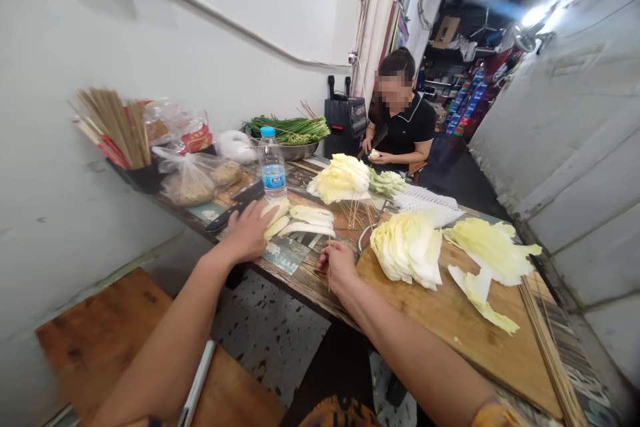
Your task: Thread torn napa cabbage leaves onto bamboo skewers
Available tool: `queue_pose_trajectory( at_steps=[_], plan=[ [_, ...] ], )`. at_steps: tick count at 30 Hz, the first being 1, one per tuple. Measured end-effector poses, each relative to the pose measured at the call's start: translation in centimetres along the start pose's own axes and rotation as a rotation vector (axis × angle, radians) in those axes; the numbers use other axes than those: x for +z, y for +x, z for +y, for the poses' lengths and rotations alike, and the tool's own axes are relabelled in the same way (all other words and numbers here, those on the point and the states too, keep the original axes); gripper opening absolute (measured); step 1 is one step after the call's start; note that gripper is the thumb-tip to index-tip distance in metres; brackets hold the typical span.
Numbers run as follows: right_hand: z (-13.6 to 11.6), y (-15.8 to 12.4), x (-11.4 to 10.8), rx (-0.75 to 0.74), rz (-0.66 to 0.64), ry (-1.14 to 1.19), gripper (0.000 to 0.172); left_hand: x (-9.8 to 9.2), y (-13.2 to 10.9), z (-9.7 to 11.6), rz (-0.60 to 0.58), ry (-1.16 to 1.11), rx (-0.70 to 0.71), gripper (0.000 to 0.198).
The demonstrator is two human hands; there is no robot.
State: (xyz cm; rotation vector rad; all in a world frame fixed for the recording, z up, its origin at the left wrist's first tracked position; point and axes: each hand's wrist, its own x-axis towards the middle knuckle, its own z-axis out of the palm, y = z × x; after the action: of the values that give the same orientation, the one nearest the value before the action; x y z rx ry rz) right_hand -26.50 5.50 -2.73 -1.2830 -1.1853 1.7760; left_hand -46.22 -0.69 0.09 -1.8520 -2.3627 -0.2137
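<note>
My right hand (337, 263) is closed around a thin bamboo skewer (329, 278), held nearly upright at the near table edge. My left hand (247, 228) has its fingers stretched out and rests at the left end of some pale cabbage pieces (311, 217). Just behind that hand lies a dark, long-bladed tool (240, 203), partly hidden. To the right of my right hand, a stack of cabbage leaves (406, 247) sits on a round wooden board (400, 307). Loose leaves (493, 250) lie beside the stack.
A water bottle (273, 170) stands behind my left hand. Beyond are another cabbage pile (343, 177), loose skewers (357, 213) and a bowl of greens (290, 130). Bundled skewers (113, 123) and bags (187, 180) occupy the left end. A person (405, 120) works at the far end.
</note>
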Motion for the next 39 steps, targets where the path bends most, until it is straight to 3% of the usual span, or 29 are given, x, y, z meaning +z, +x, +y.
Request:
queue_pose_trajectory(
  at_steps=[2,5,7,9,13,15,17,21,24,28,30,34,39],
  plan=[
    [-0.4,0.1,-0.1,-0.045,-0.023,-0.090,0.032,-0.6,-0.4,1.3,0.058,-0.031,0.109,0.060],
    [-0.8,-1.9,-1.5,-0.181,-0.079,-0.247,0.029,-0.1,-0.3,5.1,0.146,-0.067,0.282,0.051],
    [-1.0,-4.8,-3.4,-0.312,-0.124,-0.350,0.024,0.9,0.1,7.6,0.184,-0.039,0.277,0.052],
    [-1.1,-8.7,-5.7,-0.434,-0.175,-0.422,0.034,2.0,0.6,9.4,0.203,-0.002,0.210,0.053],
    [-1.6,-15.6,-11.8,-0.648,-0.329,-0.596,0.036,3.1,0.7,10.4,0.147,0.044,0.126,0.053],
    [-1.8,-17.3,-15.8,-0.775,-0.190,-0.739,0.029,2.7,0.2,10.2,0.130,0.052,0.138,0.052],
    [-1.9,-18.1,-20.6,-0.839,0.109,-0.867,0.022,2.0,-0.5,10.1,0.130,0.046,0.149,0.053],
    [-2.0,-19.0,-30.2,-0.712,0.570,-1.059,0.027,0.3,-1.9,12.1,0.225,0.076,0.074,0.055],
    [-1.8,-19.6,-34.4,-0.563,0.698,-1.206,0.028,-1.4,-3.1,16.6,0.304,-0.006,0.189,0.053],
    [-1.5,-18.9,-35.4,-0.443,0.701,-1.277,0.026,-3.3,-4.7,25.6,0.274,-0.194,0.554,0.039],
    [-1.6,-18.1,-35.6,-0.359,0.746,-1.319,0.027,-3.7,-4.8,30.1,0.209,-0.321,0.662,0.036],
    [-1.8,-16.7,-37.1,-0.173,0.801,-1.376,0.030,-3.7,-3.4,36.9,0.042,-0.466,0.645,0.039],
    [-2.1,-15.6,-39.5,-0.008,0.774,-1.382,0.029,-3.1,-0.5,41.2,-0.166,-0.284,0.501,0.043]
  ],
)
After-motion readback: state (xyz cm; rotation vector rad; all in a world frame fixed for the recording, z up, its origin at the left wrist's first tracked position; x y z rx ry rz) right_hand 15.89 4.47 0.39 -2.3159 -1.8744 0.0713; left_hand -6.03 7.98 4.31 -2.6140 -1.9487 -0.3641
